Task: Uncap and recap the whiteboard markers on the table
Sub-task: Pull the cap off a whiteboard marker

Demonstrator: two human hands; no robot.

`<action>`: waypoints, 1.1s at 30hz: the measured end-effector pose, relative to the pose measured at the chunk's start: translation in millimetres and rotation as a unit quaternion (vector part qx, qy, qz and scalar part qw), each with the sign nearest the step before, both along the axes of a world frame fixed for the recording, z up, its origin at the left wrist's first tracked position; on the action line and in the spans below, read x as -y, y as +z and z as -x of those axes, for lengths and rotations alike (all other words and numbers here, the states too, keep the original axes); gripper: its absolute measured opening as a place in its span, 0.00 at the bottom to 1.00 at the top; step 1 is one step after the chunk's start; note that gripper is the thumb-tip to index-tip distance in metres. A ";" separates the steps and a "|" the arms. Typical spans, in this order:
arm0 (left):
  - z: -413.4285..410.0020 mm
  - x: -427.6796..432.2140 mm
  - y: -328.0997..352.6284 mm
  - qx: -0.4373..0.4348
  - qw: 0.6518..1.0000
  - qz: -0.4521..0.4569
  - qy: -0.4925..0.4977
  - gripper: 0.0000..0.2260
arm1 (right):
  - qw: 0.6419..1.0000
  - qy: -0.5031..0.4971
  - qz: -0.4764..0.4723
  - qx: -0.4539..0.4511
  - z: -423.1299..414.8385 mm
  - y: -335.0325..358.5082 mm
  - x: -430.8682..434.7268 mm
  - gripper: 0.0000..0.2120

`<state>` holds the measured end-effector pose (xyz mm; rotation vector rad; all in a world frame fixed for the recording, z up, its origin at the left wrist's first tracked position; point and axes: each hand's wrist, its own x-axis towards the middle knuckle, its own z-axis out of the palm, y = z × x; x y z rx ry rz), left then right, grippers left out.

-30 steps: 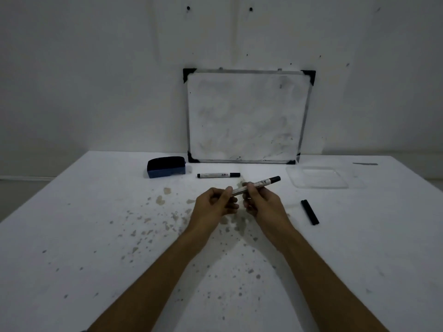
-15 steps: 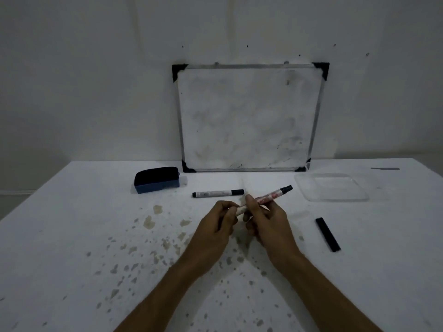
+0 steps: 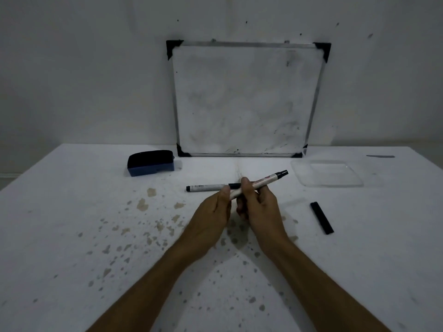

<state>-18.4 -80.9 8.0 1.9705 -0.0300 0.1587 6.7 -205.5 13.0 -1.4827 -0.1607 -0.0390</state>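
Head view shows both hands above the stained table [image 3: 72,236]: the right hand [image 3: 261,209] grips a marker [image 3: 261,183] mid-barrel, the left hand [image 3: 211,214] pinches its near end. A second marker [image 3: 208,187] lies just beyond.

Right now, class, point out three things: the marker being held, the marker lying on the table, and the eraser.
Held marker [image 3: 268,180], head view, on its pale barrel.
Lying marker [image 3: 203,188], head view, on its labelled barrel.
Eraser [image 3: 150,162], head view, on its dark top.

held marker [image 3: 260,185] near end hidden in left hand [image 3: 211,215], label unreadable
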 end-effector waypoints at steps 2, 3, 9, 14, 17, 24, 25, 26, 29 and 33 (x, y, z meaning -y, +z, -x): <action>-2.2 -5.2 5.4 -0.059 0.991 0.114 -0.038 0.22 | 1.000 0.009 -0.006 0.026 1.2 1.0 -1.5 0.19; -2.4 -6.2 7.9 -0.078 0.984 0.152 -0.052 0.21 | 0.999 0.011 -0.009 0.035 1.0 0.7 -2.0 0.18; 3.3 5.1 -4.8 0.009 0.999 0.024 -0.020 0.14 | 0.999 -0.024 0.005 -0.024 -6.0 -6.7 -1.3 0.21; 2.0 3.7 -7.6 0.038 0.999 -0.014 -0.005 0.16 | 0.999 -0.011 0.027 -0.032 -9.0 -9.3 -1.3 0.21; 0.2 1.7 -3.8 0.019 1.000 -0.001 -0.002 0.21 | 1.000 0.002 0.009 -0.028 -8.0 -7.8 -1.9 0.20; -0.5 3.1 10.3 -0.054 0.988 0.142 -0.023 0.22 | 1.000 -0.015 -0.007 -0.002 -6.3 -6.2 -3.9 0.21; 0.3 3.7 9.1 -0.050 0.989 0.135 -0.019 0.22 | 1.000 -0.016 0.000 -0.001 -6.4 -5.5 -3.8 0.20; 0.4 3.9 7.0 -0.046 0.991 0.126 -0.014 0.23 | 1.000 -0.015 0.008 -0.001 -6.2 -5.1 -3.8 0.20; 0.8 4.0 5.0 -0.041 0.991 0.124 -0.005 0.25 | 1.000 0.002 0.016 0.001 -5.6 -5.8 -4.7 0.25; -1.1 4.0 8.3 -0.060 0.984 0.167 0.002 0.26 | 1.000 0.008 -0.009 -0.002 -5.1 -7.1 -5.3 0.23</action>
